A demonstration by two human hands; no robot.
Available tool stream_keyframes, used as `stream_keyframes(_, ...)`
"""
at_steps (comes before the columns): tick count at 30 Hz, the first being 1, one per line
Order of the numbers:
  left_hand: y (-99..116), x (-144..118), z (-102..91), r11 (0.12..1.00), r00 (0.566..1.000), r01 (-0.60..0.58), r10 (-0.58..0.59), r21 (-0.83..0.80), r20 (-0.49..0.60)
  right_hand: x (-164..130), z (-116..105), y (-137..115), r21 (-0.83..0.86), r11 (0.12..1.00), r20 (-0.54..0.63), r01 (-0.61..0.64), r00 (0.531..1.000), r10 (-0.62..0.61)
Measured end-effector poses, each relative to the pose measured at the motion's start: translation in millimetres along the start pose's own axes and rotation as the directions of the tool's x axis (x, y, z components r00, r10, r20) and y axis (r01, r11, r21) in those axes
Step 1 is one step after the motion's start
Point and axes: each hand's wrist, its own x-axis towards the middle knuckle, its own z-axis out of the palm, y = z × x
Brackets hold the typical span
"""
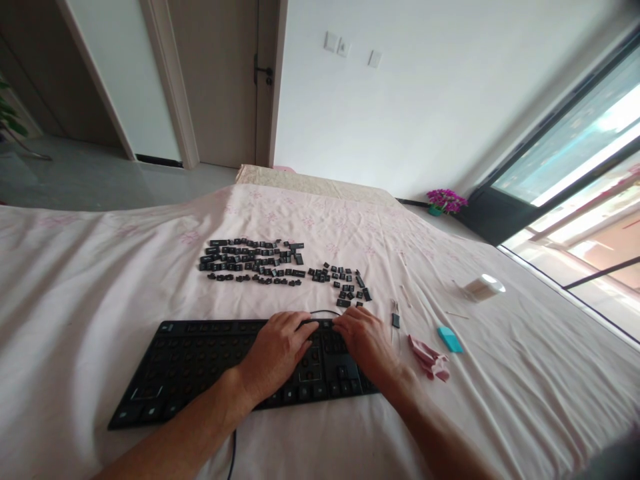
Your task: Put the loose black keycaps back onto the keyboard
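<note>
On the bed [100, 280] under its pale pink sheet, your black keyboard [200, 363] lies crosswise just before you, nearly all its keys already off, so the bare sockets show; only a few caps remain near its right end. Beyond it, the pulled keycaps [253, 261] sit in rows, with a smaller cluster [345, 280] to their right. Your left hand [280, 350] rests flat on the board, fingers loose, gripping nothing. Your right hand [365, 343] lies beside it, fingertips at the far edge; whether it pinches a cap I cannot tell. A small black tool [395, 319] lies near.
</note>
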Motion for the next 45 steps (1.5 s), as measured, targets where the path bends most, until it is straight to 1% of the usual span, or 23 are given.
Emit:
stream_keyframes(5, 0, 0, -0.8, 1.000, 1.000, 0.001, -0.001, -0.006, -0.004, -8, 0, -9, -0.121, 0.991, 0.032, 0.054, 0.998, -0.051)
stream_keyframes(9, 0, 0, -0.2, 1.000, 1.000, 0.004, -0.004, -0.017, -0.006, -13, 4, -17, -0.236, 0.967, 0.030, 0.091, 0.996, -0.086)
stream_keyframes(13, 0, 0, 0.3, 1.000, 1.000, 0.008, -0.008, -0.021, 0.000, -15, 12, -21, -0.329, 0.940, 0.028, 0.093, 0.996, -0.089)
stream_keyframes(16, -1, 0, 1.6, 1.000, 1.000, 0.000, 0.000, -0.013, -0.006, -17, 16, -22, -0.356, 0.930, 0.022, 0.086, 0.996, -0.083)
stream_keyframes(19, -1, 0, 3.5, 1.000, 1.000, -0.005, 0.005, -0.006, -0.013, -17, 14, -18, -0.305, 0.951, 0.009, 0.049, 0.999, -0.049)
stream_keyframes(22, -1, 1, 4.3, 1.000, 1.000, -0.007, 0.007, 0.003, -0.016, -11, 6, -8, -0.104, 0.995, 0.020, -0.006, 1.000, 0.008)
stream_keyframes(24, -1, 1, 3.8, 1.000, 1.000, -0.007, 0.007, 0.005, -0.015, -6, 1, 0, 0.031, 0.999, 0.039, -0.032, 0.999, 0.030)
stream_keyframes(27, -1, 0, 2.7, 1.000, 1.000, -0.004, 0.004, -0.005, -0.009, -1, -1, 7, 0.120, 0.991, 0.050, -0.051, 0.998, 0.045)
stream_keyframes(33, -1, 0, 1.8, 1.000, 1.000, -0.001, 0.001, -0.019, -0.010, 0, 5, 6, 0.122, 0.991, 0.011, -0.048, 0.999, 0.047)
stream_keyframes(41, 1, 1, -1.0, 1.000, 1.000, 0.002, -0.002, -0.001, 0.006, -5, 9, -1, -0.054, 0.998, -0.003, 0.019, 1.000, -0.019)
stream_keyframes(45, 0, 1, 0.0, 1.000, 1.000, -0.002, 0.002, -0.004, -0.005, -7, 9, -2, -0.066, 0.998, -0.019, 0.010, 1.000, -0.012)
